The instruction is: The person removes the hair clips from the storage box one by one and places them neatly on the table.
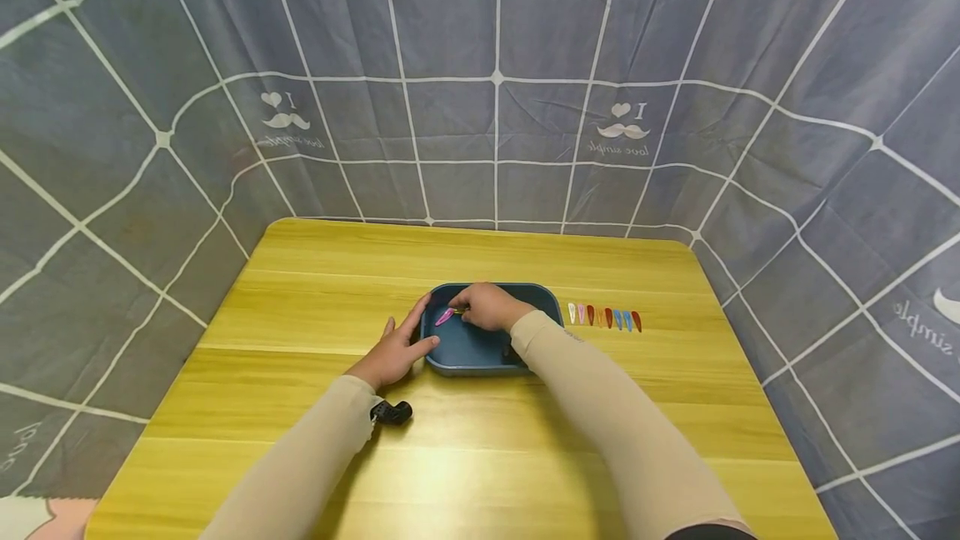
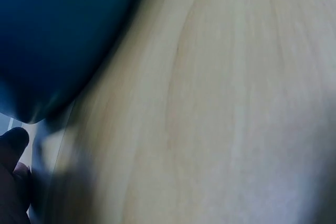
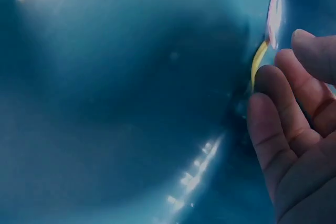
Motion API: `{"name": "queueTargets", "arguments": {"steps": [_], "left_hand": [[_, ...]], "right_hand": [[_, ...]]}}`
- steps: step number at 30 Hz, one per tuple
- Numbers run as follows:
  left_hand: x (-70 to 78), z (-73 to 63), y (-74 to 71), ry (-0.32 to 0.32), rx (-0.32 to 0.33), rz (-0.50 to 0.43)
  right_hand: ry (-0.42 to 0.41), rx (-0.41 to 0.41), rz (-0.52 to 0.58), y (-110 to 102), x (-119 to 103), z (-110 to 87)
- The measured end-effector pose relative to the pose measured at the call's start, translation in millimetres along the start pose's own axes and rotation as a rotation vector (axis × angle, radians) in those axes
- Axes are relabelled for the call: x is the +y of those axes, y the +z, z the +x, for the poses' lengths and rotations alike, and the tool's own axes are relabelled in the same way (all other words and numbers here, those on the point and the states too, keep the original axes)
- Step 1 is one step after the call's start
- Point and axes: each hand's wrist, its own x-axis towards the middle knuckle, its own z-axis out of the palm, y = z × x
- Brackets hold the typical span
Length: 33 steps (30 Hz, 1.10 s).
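A dark blue tray [image 1: 480, 369] stands on the wooden table. My left hand [image 1: 393, 354] lies at its left side with spread fingers, the thumb over the near left rim; in the left wrist view only the fingertips [image 2: 14, 142] show beside the tray [image 2: 63, 35]. Inside the tray is my right hand [image 1: 489, 307], its fingers [image 3: 268, 124] loosely bent and the thumb apart from them. A pink snap hair clip [image 1: 445, 317] lies at those fingertips. A yellow clip [image 3: 258, 61] meets the pink clip [image 3: 273, 17] and is partly hidden behind the fingers.
To the right of the tray, several snap hair clips [image 1: 604, 317] in white, pink, red, orange and blue form a row on the table [image 1: 345, 265]. A grey checked cloth [image 1: 450, 123] rises behind the table and along both sides.
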Motion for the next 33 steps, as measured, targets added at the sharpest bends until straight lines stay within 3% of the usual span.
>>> {"name": "queueTargets", "arguments": {"steps": [8,14,33], "left_hand": [[-2.1,0.7,0.1,-0.035,0.006,-0.013],[-3.2,1.1,2.3,-0.037,0.016,-0.014],[-3.8,0.8,4.3,-0.024,0.037,0.004]], "right_hand": [[-0.045,0.013,-0.045,7.7,-4.8,5.6],[-0.116,-0.007,-0.164,14.0,-12.7,8.9],[-0.128,0.009,-0.285,18.9,-17.8,9.4]]}}
